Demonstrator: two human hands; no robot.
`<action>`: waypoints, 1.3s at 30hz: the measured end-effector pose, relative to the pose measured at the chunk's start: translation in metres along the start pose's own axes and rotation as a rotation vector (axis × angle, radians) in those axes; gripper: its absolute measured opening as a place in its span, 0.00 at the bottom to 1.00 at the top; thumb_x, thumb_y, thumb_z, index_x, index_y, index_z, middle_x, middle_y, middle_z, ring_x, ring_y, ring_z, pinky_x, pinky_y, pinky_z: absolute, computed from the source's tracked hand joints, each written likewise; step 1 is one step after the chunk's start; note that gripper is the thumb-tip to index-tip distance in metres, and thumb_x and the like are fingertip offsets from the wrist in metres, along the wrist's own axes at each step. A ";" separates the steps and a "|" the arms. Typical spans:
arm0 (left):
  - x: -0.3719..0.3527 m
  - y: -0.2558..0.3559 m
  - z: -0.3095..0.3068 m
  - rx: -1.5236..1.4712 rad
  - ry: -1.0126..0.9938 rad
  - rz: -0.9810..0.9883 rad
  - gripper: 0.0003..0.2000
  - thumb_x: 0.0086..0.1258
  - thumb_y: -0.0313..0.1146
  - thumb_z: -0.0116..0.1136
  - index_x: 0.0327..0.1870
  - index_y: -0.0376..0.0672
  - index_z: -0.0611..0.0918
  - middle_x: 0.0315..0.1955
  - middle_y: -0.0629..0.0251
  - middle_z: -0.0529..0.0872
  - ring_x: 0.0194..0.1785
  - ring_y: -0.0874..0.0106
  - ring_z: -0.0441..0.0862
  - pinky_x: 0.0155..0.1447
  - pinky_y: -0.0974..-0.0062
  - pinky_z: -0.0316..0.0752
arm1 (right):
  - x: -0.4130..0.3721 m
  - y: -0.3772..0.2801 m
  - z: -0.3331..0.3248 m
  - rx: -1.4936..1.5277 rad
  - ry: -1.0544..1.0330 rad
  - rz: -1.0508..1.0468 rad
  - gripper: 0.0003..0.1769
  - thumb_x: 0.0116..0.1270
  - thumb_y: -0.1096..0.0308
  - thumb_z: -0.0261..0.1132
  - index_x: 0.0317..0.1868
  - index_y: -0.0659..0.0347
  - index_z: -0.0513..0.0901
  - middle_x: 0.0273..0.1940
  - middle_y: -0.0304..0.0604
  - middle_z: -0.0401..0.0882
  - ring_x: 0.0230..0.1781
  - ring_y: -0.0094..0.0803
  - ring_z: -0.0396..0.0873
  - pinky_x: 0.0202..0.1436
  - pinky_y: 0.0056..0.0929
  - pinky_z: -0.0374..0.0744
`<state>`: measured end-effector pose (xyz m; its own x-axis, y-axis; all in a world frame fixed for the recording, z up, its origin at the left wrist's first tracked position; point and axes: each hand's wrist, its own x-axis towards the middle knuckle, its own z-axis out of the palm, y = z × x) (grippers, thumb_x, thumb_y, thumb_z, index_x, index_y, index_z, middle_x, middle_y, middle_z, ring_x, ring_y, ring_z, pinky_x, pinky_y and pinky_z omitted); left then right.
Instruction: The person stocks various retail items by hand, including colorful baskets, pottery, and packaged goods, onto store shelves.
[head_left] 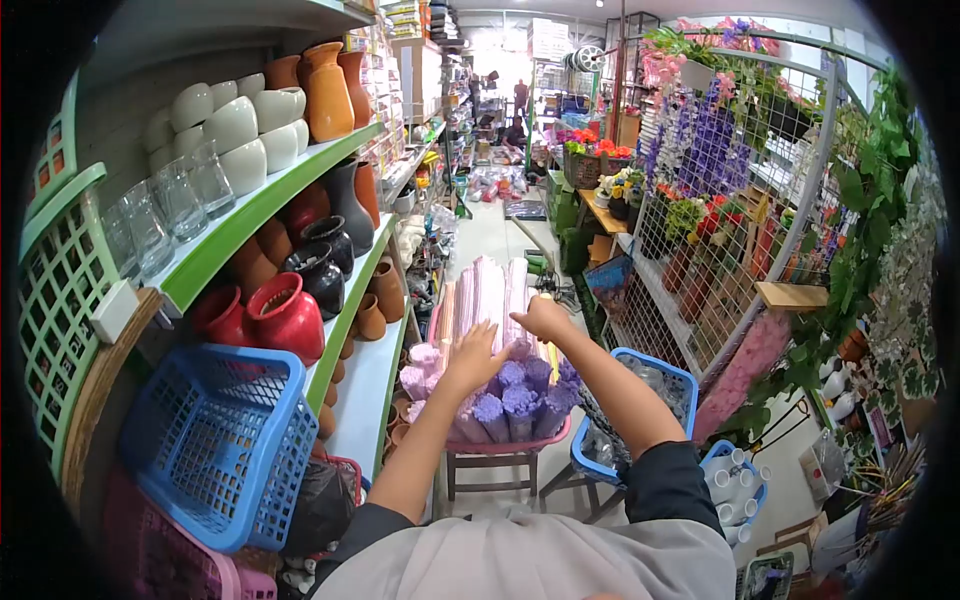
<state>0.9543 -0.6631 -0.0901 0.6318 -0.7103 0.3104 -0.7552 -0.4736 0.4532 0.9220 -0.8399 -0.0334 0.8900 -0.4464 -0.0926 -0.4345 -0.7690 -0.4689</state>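
Observation:
A pink basket [505, 447] stands on a dark stool in front of me, packed with long wrapped bundles. Purple bundles [520, 400] show their round ends toward me, and pale pink bundles [482, 290] lie lengthwise behind them. My left hand [474, 355] rests on the bundles with its fingers spread and nothing in its grasp. Just to its right, my right hand [545, 318] is closed beside a pale pink bundle. What its curled fingers hold, if anything, is hidden.
At left, a shelf [345, 160] holds white pots, glasses and vases above a blue basket [215, 450]. More blue baskets [690, 400] stand close on my right. A wire rack [700, 200] with artificial flowers lines the right side; an aisle runs ahead between shelves.

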 end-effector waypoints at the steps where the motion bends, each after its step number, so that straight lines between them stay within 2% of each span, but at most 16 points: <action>1: 0.000 -0.002 0.004 0.002 -0.003 0.003 0.34 0.69 0.55 0.50 0.65 0.33 0.68 0.67 0.45 0.65 0.71 0.51 0.60 0.73 0.61 0.56 | 0.004 -0.001 0.001 0.003 0.002 0.003 0.32 0.56 0.41 0.65 0.39 0.69 0.83 0.38 0.56 0.84 0.44 0.47 0.83 0.48 0.41 0.80; 4: -0.005 -0.002 0.010 0.091 -0.135 0.007 0.37 0.69 0.55 0.49 0.66 0.29 0.65 0.67 0.41 0.63 0.72 0.51 0.57 0.75 0.63 0.52 | 0.014 0.004 0.013 -0.223 -0.034 0.014 0.43 0.50 0.28 0.63 0.42 0.67 0.85 0.40 0.54 0.85 0.39 0.45 0.85 0.46 0.39 0.80; 8: -0.007 -0.004 0.012 0.061 -0.117 0.013 0.38 0.69 0.57 0.48 0.66 0.29 0.65 0.67 0.41 0.63 0.72 0.51 0.57 0.75 0.63 0.52 | 0.025 0.015 0.027 -0.208 -0.052 0.004 0.43 0.48 0.30 0.65 0.41 0.70 0.84 0.38 0.55 0.85 0.32 0.44 0.85 0.41 0.37 0.81; 11: -0.006 -0.002 0.008 0.034 -0.116 0.011 0.38 0.69 0.58 0.47 0.66 0.28 0.65 0.68 0.41 0.62 0.73 0.51 0.56 0.75 0.64 0.52 | 0.038 0.030 0.035 0.010 -0.158 0.034 0.39 0.48 0.35 0.69 0.39 0.70 0.84 0.34 0.53 0.84 0.25 0.42 0.83 0.32 0.36 0.81; 14: -0.004 -0.005 0.009 -0.015 -0.123 -0.026 0.39 0.70 0.60 0.45 0.66 0.29 0.65 0.68 0.42 0.61 0.73 0.52 0.56 0.75 0.65 0.51 | 0.044 0.043 0.032 0.444 -0.194 0.153 0.26 0.51 0.44 0.71 0.31 0.61 0.81 0.22 0.38 0.72 0.17 0.29 0.69 0.21 0.33 0.71; 15: -0.002 -0.011 0.013 -0.118 -0.081 -0.031 0.38 0.70 0.60 0.45 0.66 0.30 0.66 0.68 0.41 0.62 0.73 0.52 0.56 0.75 0.64 0.52 | 0.040 0.045 0.024 0.442 -0.190 0.155 0.26 0.51 0.44 0.71 0.31 0.61 0.81 0.22 0.38 0.72 0.17 0.29 0.69 0.21 0.33 0.71; 17: -0.002 -0.014 0.014 -0.225 -0.041 -0.035 0.37 0.71 0.60 0.44 0.66 0.32 0.68 0.68 0.41 0.62 0.73 0.51 0.57 0.74 0.63 0.52 | 0.024 0.049 0.001 0.839 -0.254 0.086 0.22 0.54 0.45 0.69 0.32 0.57 0.80 0.23 0.34 0.68 0.20 0.25 0.68 0.24 0.27 0.68; 18: -0.002 -0.013 0.012 -0.347 0.021 -0.045 0.37 0.71 0.60 0.44 0.66 0.31 0.67 0.68 0.41 0.62 0.73 0.52 0.56 0.74 0.64 0.52 | 0.019 0.051 -0.007 0.921 -0.250 0.105 0.20 0.58 0.46 0.67 0.39 0.54 0.81 0.26 0.30 0.66 0.23 0.23 0.66 0.27 0.24 0.66; 21: 0.004 -0.004 0.007 -0.519 0.126 -0.046 0.32 0.75 0.53 0.44 0.67 0.32 0.66 0.68 0.44 0.64 0.73 0.57 0.58 0.74 0.67 0.50 | -0.019 0.039 -0.038 0.906 -0.170 0.058 0.24 0.61 0.46 0.63 0.48 0.54 0.82 0.30 0.31 0.71 0.26 0.22 0.68 0.32 0.24 0.69; 23: 0.009 0.006 0.005 -0.996 0.131 -0.095 0.32 0.75 0.54 0.43 0.69 0.34 0.65 0.67 0.47 0.66 0.72 0.59 0.60 0.74 0.69 0.51 | -0.038 0.040 -0.046 0.908 -0.148 -0.005 0.24 0.61 0.46 0.64 0.47 0.56 0.82 0.32 0.32 0.73 0.27 0.22 0.70 0.32 0.24 0.70; 27: -0.004 0.064 -0.018 -1.417 -0.126 -0.169 0.38 0.74 0.59 0.38 0.73 0.36 0.55 0.67 0.50 0.66 0.72 0.64 0.62 0.75 0.69 0.51 | -0.102 0.034 -0.060 0.764 -0.076 -0.187 0.20 0.65 0.56 0.63 0.49 0.63 0.81 0.36 0.36 0.79 0.34 0.20 0.75 0.36 0.20 0.74; 28: -0.004 0.071 -0.013 -1.579 -0.165 -0.200 0.33 0.76 0.54 0.39 0.72 0.36 0.56 0.65 0.53 0.69 0.67 0.65 0.68 0.72 0.67 0.57 | -0.120 0.033 -0.057 0.796 -0.087 -0.215 0.20 0.66 0.57 0.63 0.49 0.66 0.81 0.37 0.37 0.80 0.35 0.20 0.76 0.39 0.21 0.74; 32: -0.039 0.121 -0.009 -1.647 -0.210 0.072 0.29 0.76 0.47 0.45 0.69 0.37 0.59 0.63 0.50 0.70 0.65 0.63 0.70 0.69 0.65 0.65 | -0.183 0.048 -0.027 0.707 -0.035 -0.403 0.19 0.67 0.58 0.64 0.48 0.66 0.78 0.33 0.33 0.76 0.31 0.16 0.71 0.33 0.18 0.70; 34: -0.057 0.136 0.000 -1.695 -0.188 0.023 0.27 0.74 0.41 0.50 0.67 0.37 0.61 0.58 0.49 0.75 0.60 0.62 0.75 0.64 0.64 0.71 | -0.212 0.060 -0.019 0.711 -0.061 -0.317 0.16 0.67 0.60 0.63 0.47 0.64 0.77 0.31 0.33 0.74 0.30 0.16 0.70 0.33 0.18 0.70; 38: -0.093 0.146 0.028 -1.584 -0.087 -0.145 0.26 0.70 0.35 0.56 0.66 0.37 0.63 0.43 0.57 0.81 0.45 0.67 0.83 0.51 0.68 0.80 | -0.243 0.118 0.012 0.703 0.002 -0.478 0.16 0.66 0.61 0.64 0.47 0.65 0.78 0.34 0.37 0.77 0.31 0.20 0.73 0.36 0.22 0.73; 39: -0.098 0.146 0.033 -1.581 -0.085 -0.149 0.26 0.70 0.35 0.56 0.66 0.37 0.63 0.43 0.57 0.81 0.45 0.67 0.83 0.51 0.68 0.80 | -0.248 0.139 0.018 0.781 -0.129 -0.346 0.18 0.66 0.58 0.64 0.46 0.65 0.79 0.34 0.39 0.79 0.31 0.22 0.75 0.36 0.24 0.74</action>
<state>0.7765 -0.6796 -0.0820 0.6280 -0.7606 0.1645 0.2789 0.4173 0.8649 0.6429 -0.8281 -0.0915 0.9840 -0.1535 0.0900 0.0410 -0.2965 -0.9541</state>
